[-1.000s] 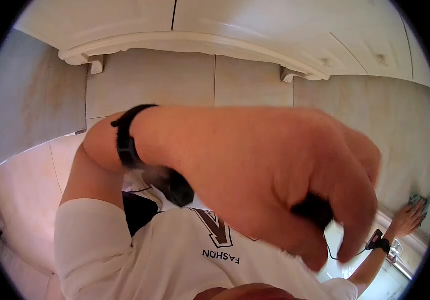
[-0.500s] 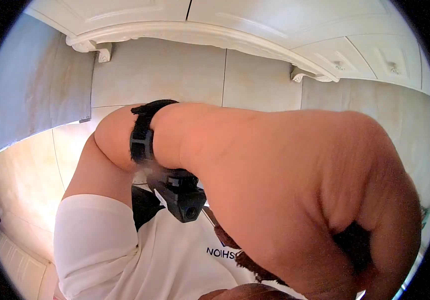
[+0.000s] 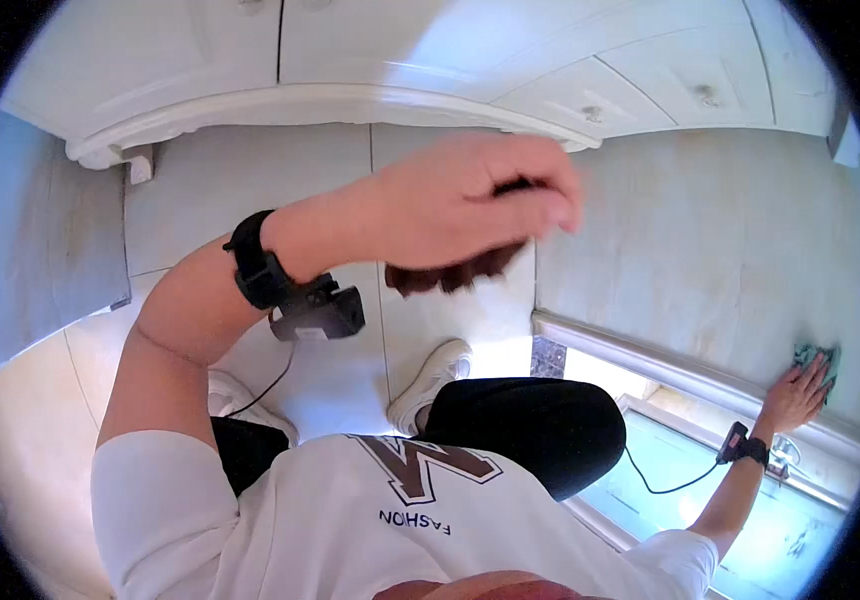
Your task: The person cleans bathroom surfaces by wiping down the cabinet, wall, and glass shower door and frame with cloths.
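Observation:
My left hand [image 3: 475, 195] is raised across the middle of the view, its fingers curled. Beneath the palm shows a dark brown thing with a ragged, bristly edge [image 3: 450, 275]; its kind is unclear and the hand partly hides it. A black strap with a small camera device sits on that wrist. Far to the right, my right hand [image 3: 795, 398] lies on a crumpled green cloth [image 3: 820, 368], pressing it against a pale smooth surface [image 3: 690, 240]. Its fingers reach over the cloth.
White cabinets [image 3: 370, 50] with knobbed drawers run along the top. A long pale rail [image 3: 650, 355] borders a glass pane [image 3: 650, 470] at lower right. A black cable [image 3: 665, 490] hangs from the right wrist device. My white shoes [image 3: 430, 385] stand on floor tiles.
My left hand has moved away from the camera, up and leftward in the view. My right hand and the green cloth have come into sight at the right as the view shifted.

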### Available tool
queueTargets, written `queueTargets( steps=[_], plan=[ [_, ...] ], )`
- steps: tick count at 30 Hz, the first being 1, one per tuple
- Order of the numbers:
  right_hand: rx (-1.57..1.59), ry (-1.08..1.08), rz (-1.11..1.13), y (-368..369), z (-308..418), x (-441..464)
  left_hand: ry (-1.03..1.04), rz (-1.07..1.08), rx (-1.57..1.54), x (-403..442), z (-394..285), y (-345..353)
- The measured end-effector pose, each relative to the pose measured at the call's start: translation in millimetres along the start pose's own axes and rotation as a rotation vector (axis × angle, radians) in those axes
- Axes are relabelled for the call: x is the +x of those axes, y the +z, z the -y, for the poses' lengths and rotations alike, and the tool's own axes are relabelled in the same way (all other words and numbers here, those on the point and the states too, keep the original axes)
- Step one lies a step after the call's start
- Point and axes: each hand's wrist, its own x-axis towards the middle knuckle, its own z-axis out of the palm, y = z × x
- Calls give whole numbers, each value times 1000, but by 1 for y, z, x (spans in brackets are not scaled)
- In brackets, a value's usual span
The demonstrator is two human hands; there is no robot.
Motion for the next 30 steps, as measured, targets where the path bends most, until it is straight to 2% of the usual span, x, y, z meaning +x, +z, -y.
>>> queueTargets(
  steps=[2,4,5,6,7,8,9,10,11,12,13,15,16,17,18,19,20,21,22,23,24,25,28,30],
  plan=[
    [191,49,-109,13,0,-1,29,-25,79,9,23,-12],
    [171,6,-38,3,1,3,18,-117,232,9,40,-19],
    [490,-148,-135,36,-7,11,17,-157,298,11,44,-20],
    [387,-36,8,-11,6,9,-68,-183,281,9,47,-20],
    [406,-35,-29,-4,11,1,-80,-192,313,11,49,-20],
    [366,-111,126,-22,21,4,-135,-206,314,10,59,-22],
    [423,-166,121,-21,36,-1,-211,-254,351,9,59,-21],
    [577,-248,17,-33,45,-5,-162,-304,328,12,64,-17],
    [662,-369,60,-51,63,-8,-136,-386,309,6,68,-16],
    [725,-403,318,-44,93,-24,-110,-393,312,8,68,-11],
    [719,-611,25,-12,120,-55,-24,-425,346,8,62,-10],
    [955,-664,-157,-30,128,-71,66,-468,388,7,45,-23],
    [959,-660,-173,-29,126,-62,316,-494,860,7,31,-36],
    [922,-658,-79,-28,119,-49,565,-498,1332,4,18,-53],
    [883,-663,15,-33,113,-35,608,-425,1529,-4,12,-73],
    [906,-474,311,-55,89,1,602,-436,1542,-10,11,-89],
    [813,-399,113,-55,69,36,754,-461,1696,-14,14,-106],
    [724,-235,125,-51,49,63,910,-470,1841,-20,18,-120],
    [552,-86,-212,-27,36,85,907,-463,1839,-26,24,-134],
    [445,43,-264,-24,22,112,867,-377,1944,-31,32,-148],
    [400,112,-258,-20,18,133,825,-294,2049,-35,40,-159],
    [353,187,-257,-17,15,153,829,-306,2050,-37,51,-167],
    [273,255,-174,-36,49,196,822,-384,2060,-43,77,-176],
    [304,215,-170,-50,89,213,786,-412,2090,-43,82,-178]
  ],
)
